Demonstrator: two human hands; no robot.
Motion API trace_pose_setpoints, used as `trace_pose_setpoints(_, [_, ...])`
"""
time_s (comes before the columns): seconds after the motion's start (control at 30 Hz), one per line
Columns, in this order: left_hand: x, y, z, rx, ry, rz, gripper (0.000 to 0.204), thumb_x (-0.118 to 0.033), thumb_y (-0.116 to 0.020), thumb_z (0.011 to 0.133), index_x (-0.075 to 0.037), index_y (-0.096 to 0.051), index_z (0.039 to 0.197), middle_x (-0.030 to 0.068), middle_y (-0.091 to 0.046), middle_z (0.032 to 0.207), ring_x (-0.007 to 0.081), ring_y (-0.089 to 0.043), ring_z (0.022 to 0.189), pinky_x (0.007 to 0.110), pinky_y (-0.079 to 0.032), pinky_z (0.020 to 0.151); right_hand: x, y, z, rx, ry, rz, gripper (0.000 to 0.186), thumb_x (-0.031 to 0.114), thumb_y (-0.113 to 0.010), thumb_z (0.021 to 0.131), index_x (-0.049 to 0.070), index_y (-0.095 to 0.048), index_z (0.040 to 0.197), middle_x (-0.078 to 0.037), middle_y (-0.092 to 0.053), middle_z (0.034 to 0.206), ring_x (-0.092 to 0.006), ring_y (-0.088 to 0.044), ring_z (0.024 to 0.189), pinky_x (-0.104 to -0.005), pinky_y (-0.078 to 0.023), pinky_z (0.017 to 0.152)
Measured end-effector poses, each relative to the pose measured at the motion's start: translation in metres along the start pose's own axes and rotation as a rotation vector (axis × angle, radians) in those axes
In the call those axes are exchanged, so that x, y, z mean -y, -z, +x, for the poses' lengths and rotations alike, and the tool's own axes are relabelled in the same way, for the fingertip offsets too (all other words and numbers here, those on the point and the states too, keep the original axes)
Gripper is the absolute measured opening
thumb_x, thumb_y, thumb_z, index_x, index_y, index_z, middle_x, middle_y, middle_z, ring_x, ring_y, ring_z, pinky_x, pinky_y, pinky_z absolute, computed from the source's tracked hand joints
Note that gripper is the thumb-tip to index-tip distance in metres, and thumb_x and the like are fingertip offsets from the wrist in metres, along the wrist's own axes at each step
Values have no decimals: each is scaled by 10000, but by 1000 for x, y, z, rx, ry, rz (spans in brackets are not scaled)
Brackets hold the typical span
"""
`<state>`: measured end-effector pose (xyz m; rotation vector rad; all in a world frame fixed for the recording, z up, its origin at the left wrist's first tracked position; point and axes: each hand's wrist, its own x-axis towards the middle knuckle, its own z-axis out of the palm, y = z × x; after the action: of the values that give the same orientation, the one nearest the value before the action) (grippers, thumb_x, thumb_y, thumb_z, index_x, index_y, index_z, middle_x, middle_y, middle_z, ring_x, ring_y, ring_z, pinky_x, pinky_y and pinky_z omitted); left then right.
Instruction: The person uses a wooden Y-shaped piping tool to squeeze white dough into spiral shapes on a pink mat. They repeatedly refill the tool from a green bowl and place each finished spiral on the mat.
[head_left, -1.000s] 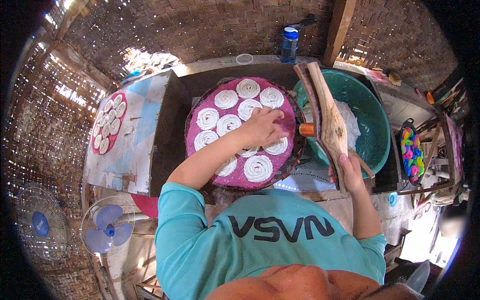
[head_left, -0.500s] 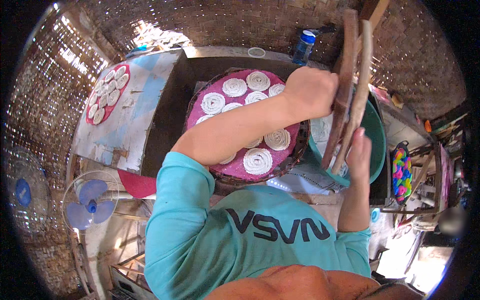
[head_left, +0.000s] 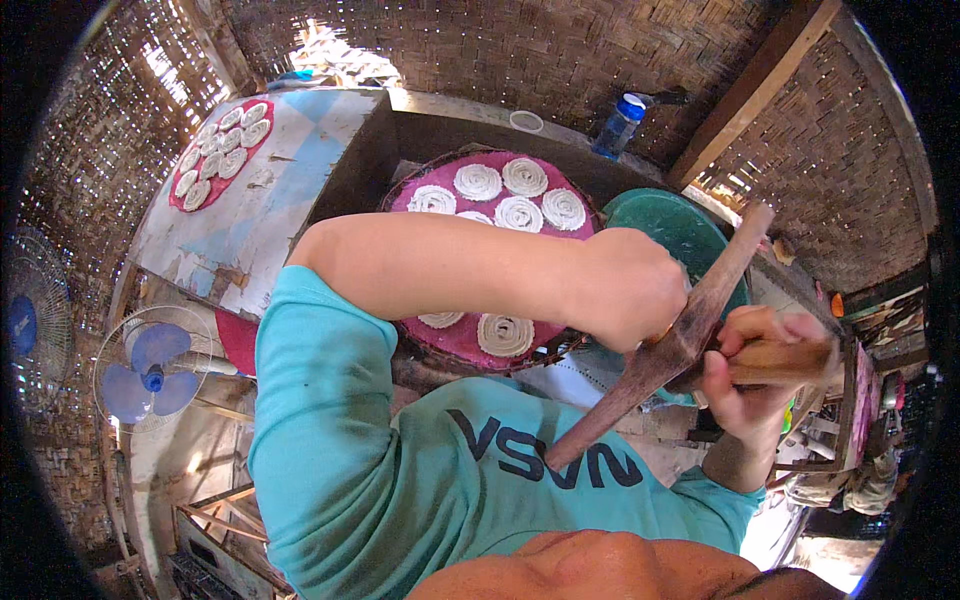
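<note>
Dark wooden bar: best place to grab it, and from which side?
On the dark wooden bar, probably the lower end, from the picture's lower left: it is slim and sticks out clear of the left hand and the right hand. The thicker middle looks worse, with hands crowding either side.

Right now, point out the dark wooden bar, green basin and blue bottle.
Dark wooden bar [head_left: 684,340]: head view, on its wide middle.
Green basin [head_left: 685,222]: head view, on its bare inner wall.
Blue bottle [head_left: 616,133]: head view, on its body, below the cap.
</note>
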<state>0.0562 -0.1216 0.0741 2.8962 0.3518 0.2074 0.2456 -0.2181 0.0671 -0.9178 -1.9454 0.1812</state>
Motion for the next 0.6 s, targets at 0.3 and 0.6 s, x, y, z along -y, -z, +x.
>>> trace_pose_setpoints(0.3, [64,12,-59,-183,351,-194,246,-220,-694,715,-75,-668,912,109,-673,835,264,-655,768,390,-533,664,-33,90,-55,-672,-270,46,587,42,-644,736,72,-367,1253,-59,-527,788,-166,-527,727,-325,-465,668])
trace_pose_setpoints(0.6, [63,-32,-19,-801,-579,-1283,391,-160,-756,726,-137,-563,1065,130,-455,1282,409,-359,1266,530,-363,999,-43,-62,2,-981,73,672,239,137,-521,886,83,-428,1099,-130,-583,964,-275,-564,978,-470,-393,952])
